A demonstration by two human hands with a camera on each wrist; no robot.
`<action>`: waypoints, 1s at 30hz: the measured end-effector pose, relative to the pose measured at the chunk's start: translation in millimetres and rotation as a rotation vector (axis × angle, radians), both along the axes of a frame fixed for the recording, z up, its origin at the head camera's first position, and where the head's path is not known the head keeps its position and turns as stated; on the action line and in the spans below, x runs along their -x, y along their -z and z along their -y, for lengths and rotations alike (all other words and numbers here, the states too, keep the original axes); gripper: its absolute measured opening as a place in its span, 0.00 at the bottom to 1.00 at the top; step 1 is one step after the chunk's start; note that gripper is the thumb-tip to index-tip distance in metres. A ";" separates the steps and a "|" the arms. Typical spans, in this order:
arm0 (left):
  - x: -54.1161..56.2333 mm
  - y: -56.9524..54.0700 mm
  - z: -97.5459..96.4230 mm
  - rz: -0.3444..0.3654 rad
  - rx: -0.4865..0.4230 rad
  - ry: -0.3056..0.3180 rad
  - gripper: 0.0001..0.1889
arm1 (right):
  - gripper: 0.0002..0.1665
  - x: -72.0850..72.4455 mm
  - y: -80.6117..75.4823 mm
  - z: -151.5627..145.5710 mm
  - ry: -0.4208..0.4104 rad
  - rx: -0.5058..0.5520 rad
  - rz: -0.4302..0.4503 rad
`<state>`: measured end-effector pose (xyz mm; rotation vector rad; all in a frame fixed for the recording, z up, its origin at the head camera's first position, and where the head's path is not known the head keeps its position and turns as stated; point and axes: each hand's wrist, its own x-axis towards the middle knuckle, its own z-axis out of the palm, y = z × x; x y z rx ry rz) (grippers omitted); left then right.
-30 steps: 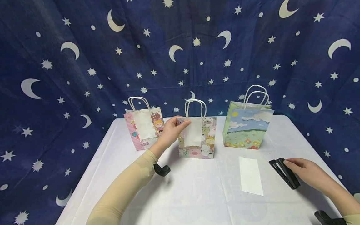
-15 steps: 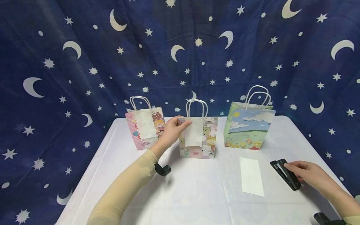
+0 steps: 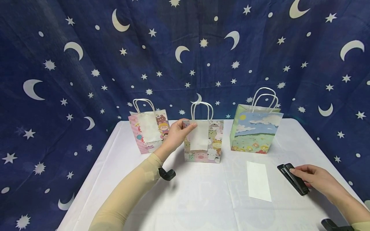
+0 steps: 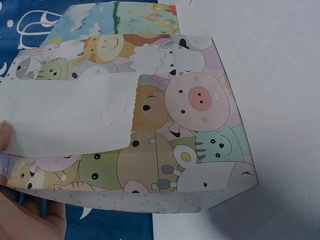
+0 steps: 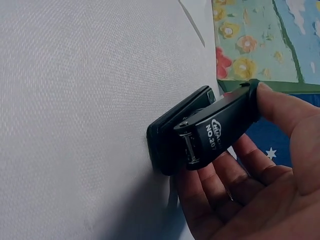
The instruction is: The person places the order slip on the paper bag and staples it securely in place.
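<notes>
At the table's (image 3: 202, 205) right edge the right hand (image 3: 316, 179) curls its fingers around a black stapler (image 3: 293, 179) lying there, while the left hand (image 3: 176, 136) pinches a white slip (image 3: 199, 135) against the animal-print gift bag (image 3: 209, 150).

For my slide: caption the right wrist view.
Right hand grips a black stapler on the white tablecloth.

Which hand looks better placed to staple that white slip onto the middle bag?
Right, probably. The right hand already grips the black stapler on the white table, while the left hand pinches the white paper slip against the animal-print paper bag.
</notes>
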<state>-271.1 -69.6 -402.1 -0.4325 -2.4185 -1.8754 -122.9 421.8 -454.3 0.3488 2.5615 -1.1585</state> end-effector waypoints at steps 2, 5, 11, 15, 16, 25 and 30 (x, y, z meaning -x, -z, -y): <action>0.2 0.1 -0.1 -0.001 -0.002 0.000 0.21 | 0.49 0.6 0.4 0.7 -0.007 -0.008 0.007; 0.0 0.2 0.0 -0.001 -0.003 -0.001 0.20 | 0.51 1.8 0.4 1.6 -0.024 -0.023 0.015; -0.7 -0.1 0.1 -0.002 -0.006 -0.004 0.20 | 0.53 2.1 1.6 4.5 -0.029 -0.039 0.048; -0.7 -0.3 -0.1 -0.002 -0.001 -0.011 0.20 | 0.52 2.4 2.9 6.6 -0.043 -0.048 0.050; -0.9 -0.3 -0.1 -0.003 0.001 -0.013 0.20 | 0.52 2.6 3.0 7.0 -0.049 -0.050 0.048; -0.5 -0.1 -0.4 0.010 -0.005 -0.008 0.20 | 0.51 0.3 3.2 14.3 -0.084 -0.115 -0.014; -0.5 -0.1 -0.5 0.004 -0.003 -0.001 0.19 | 0.52 1.2 5.2 14.8 -0.076 -0.124 -0.011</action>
